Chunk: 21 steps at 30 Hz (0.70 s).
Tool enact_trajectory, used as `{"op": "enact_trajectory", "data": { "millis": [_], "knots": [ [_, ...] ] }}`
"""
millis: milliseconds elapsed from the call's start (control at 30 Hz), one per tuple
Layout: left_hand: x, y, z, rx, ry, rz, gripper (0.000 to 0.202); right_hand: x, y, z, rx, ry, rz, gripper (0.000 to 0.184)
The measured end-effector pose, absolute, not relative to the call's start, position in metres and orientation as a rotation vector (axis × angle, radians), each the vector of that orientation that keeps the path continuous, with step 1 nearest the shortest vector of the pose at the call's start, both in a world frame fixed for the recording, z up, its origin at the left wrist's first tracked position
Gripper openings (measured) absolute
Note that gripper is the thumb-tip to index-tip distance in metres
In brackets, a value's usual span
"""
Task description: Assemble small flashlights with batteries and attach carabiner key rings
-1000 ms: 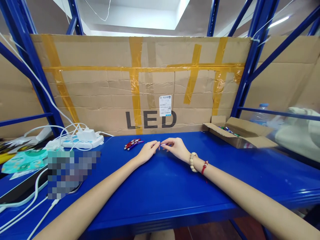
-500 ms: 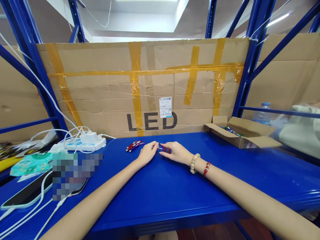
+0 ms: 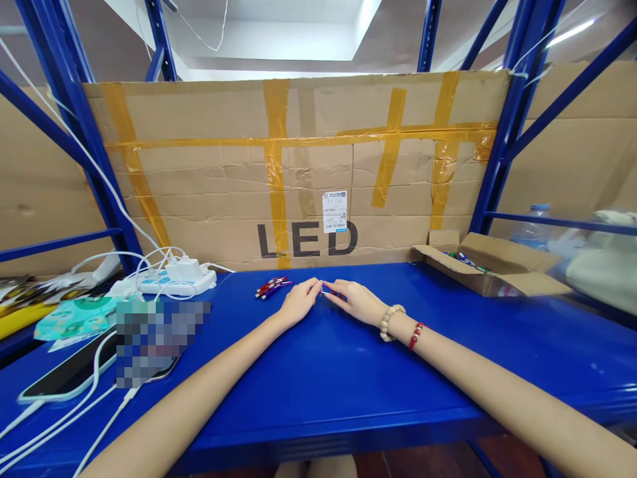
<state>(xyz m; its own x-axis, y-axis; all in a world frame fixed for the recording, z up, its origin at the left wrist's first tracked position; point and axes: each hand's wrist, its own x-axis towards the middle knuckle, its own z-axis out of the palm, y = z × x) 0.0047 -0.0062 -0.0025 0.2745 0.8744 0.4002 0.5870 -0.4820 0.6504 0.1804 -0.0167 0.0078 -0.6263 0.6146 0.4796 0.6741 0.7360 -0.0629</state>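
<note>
My left hand (image 3: 298, 302) and my right hand (image 3: 354, 300) meet at the middle of the blue shelf (image 3: 348, 378). Between their pinched fingertips is a small pen-like part (image 3: 327, 289) with a red and blue body; both hands grip it. A small pile of red and purple pens (image 3: 271, 287) lies just left of my left hand. My right wrist wears a bead bracelet (image 3: 391, 320) and a red string.
An open cardboard box (image 3: 490, 272) holding several pens sits at the right rear. A white power strip (image 3: 174, 279) with chargers and cables lies at the left rear, a phone (image 3: 64, 378) nearer left. A taped cardboard wall marked LED closes the back.
The view has shifted slightly. My hands stay together on the small part, fingers working it; the red end seen by the right fingers half a second ago is now mostly tucked in.
</note>
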Motion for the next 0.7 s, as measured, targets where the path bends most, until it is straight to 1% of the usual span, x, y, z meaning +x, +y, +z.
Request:
{"op": "enact_trajectory", "data": {
  "millis": [400,700],
  "knots": [
    [0.004,-0.0076,-0.0027,2.285,1.238,1.008,0.033,0.1785,-0.0151,0.002,-0.948,-2.456,-0.218,0.023],
    [0.005,-0.0088,-0.0028,2.27,1.212,1.056,0.031,0.1766,-0.0142,0.004,-0.906,-2.36,-0.163,0.025]
  ]
}}
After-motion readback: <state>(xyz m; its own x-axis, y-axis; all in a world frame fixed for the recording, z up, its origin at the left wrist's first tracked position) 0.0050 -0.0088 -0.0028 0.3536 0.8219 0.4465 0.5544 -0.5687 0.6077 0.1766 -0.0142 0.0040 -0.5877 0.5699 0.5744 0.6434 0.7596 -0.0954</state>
